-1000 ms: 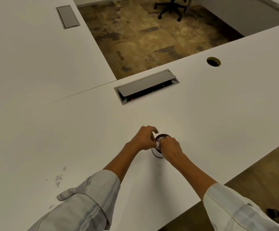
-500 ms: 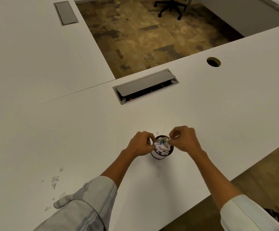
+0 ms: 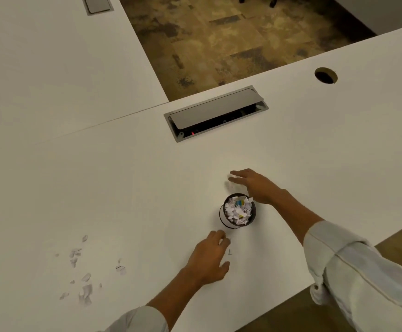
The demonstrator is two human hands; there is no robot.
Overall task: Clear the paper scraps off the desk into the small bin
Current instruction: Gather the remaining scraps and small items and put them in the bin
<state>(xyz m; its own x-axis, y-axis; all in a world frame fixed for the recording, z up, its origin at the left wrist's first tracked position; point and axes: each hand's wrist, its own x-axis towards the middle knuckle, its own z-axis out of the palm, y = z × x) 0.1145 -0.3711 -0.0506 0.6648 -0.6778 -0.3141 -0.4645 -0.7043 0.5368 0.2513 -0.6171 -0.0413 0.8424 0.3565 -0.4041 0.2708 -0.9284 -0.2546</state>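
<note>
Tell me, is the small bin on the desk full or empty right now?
Full. The small bin stands upright on the desk, and crumpled white paper scraps fill it up to its rim.

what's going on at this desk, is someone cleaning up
Yes. A person is clearing torn paper off a white desk into a small bin, which is already heaped with scraps. The right hand reaches flat past the bin toward a blurred scrap beyond it. The left hand hovers near a tiny scrap in front of the bin. Neither hand grips anything I can see. A scattered patch of paper scraps lies off to the left, not yet collected.
</note>
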